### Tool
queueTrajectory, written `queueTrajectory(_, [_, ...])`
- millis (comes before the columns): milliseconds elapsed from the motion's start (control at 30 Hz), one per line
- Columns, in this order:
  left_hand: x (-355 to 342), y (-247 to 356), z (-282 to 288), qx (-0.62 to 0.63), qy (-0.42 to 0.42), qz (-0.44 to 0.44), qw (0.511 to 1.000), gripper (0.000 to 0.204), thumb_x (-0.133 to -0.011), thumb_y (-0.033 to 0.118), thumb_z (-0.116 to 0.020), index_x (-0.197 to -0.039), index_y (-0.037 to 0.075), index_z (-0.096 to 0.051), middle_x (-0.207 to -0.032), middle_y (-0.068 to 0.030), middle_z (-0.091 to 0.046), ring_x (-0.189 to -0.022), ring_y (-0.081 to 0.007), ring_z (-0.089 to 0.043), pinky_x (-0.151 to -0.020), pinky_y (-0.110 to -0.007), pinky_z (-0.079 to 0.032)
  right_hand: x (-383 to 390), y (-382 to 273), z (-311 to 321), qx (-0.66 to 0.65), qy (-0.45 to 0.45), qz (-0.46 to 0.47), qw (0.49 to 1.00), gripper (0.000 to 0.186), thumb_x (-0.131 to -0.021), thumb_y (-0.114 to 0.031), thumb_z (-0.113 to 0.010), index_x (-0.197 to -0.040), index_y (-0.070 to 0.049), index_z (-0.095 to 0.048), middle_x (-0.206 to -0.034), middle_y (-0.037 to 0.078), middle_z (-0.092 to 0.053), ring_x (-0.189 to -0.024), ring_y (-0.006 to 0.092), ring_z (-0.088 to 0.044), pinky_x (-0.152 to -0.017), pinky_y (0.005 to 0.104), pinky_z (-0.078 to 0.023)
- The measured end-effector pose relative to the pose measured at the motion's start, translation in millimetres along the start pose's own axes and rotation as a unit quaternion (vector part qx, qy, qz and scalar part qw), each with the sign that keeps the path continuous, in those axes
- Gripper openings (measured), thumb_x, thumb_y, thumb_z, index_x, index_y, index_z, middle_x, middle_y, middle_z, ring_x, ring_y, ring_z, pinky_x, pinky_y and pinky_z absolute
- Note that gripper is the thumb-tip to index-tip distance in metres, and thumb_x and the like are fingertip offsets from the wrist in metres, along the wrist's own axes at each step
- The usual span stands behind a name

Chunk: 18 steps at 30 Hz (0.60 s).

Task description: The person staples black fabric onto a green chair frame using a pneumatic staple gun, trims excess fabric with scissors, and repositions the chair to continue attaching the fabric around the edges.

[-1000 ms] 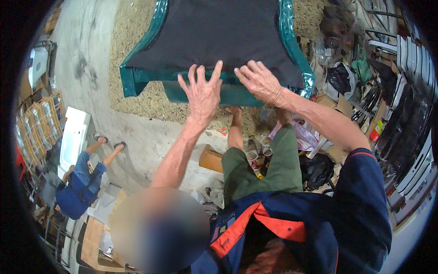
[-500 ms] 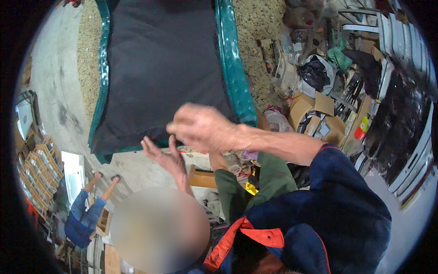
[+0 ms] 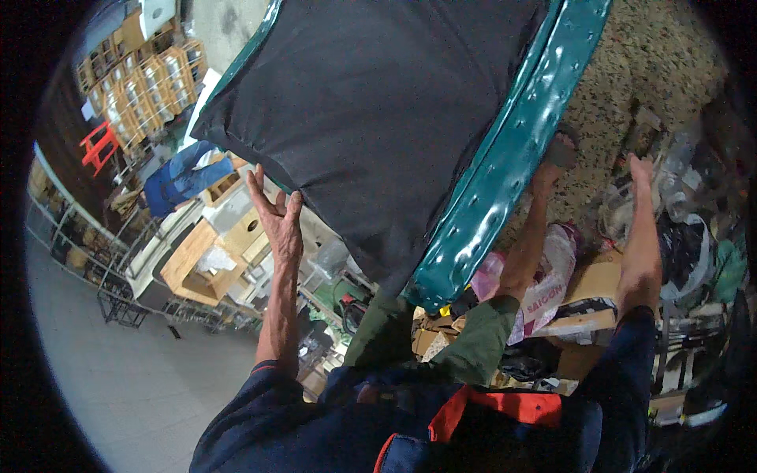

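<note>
Head view shows a lettered bag (image 3: 550,276), empty left hand (image 3: 280,225) spread against black panel (image 3: 378,118), right hand (image 3: 641,168), grip unclear.

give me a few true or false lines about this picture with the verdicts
1. The left hand is at an edge of the black fabric. True.
2. The right hand grips the green trim. False: it is apart from the trim, farther right.
3. The green trim looks glossy. True.
4. The red frame is right of the black fabric. False: it is on the left.
5. The shorts are green. True.
</note>
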<state>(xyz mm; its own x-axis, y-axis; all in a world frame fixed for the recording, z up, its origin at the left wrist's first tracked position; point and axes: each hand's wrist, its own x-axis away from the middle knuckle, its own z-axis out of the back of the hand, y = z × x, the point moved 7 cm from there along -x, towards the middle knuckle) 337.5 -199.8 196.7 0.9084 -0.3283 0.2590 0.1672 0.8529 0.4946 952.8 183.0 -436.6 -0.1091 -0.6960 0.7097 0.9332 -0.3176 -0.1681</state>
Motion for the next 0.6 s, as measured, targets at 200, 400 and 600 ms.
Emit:
queueTrajectory(200, [-0.6,9.3,-5.4,0.027,0.009,0.014,0.999,0.114,-0.085,0.034,-0.084,-0.168,0.018,-0.008,-0.172,-0.0125,-0.018,-0.154,-0.0336,-0.029,-0.124,-0.060,-0.024,-60.9,23.4,-42.6,-0.014,-0.052,-0.015,0.998,0.062,-0.095,-0.029,-0.066,-0.147,0.001,-0.048,-0.106,0.018,-0.069,-0.088,0.0305,-0.066,-0.075,0.0501,-0.052])
queueTrajectory(400, [1.4,8.4,-7.2,0.054,0.019,0.047,0.997,0.116,-0.085,0.028,-0.085,-0.168,0.016,-0.004,-0.172,-0.0117,-0.015,-0.150,-0.0370,-0.035,-0.118,-0.051,-0.040,-86.7,-5.3,-40.6,0.047,-0.004,0.034,0.998,0.054,-0.093,-0.037,-0.068,-0.131,-0.001,-0.057,-0.096,0.017,-0.071,-0.082,0.0326,-0.066,-0.074,0.0483,-0.052])
queueTrajectory(600, [-1.9,3.2,-3.4,0.024,0.002,0.014,1.000,0.118,-0.084,0.024,-0.085,-0.167,0.015,-0.002,-0.172,-0.0111,-0.016,-0.151,-0.0359,-0.032,-0.118,-0.052,-0.038,-13.9,-72.1,32.2,0.091,0.018,0.028,0.995,0.053,-0.087,-0.046,-0.072,-0.103,0.004,-0.073,-0.093,0.022,-0.075,-0.089,0.0360,-0.070,-0.079,0.0461,-0.052])
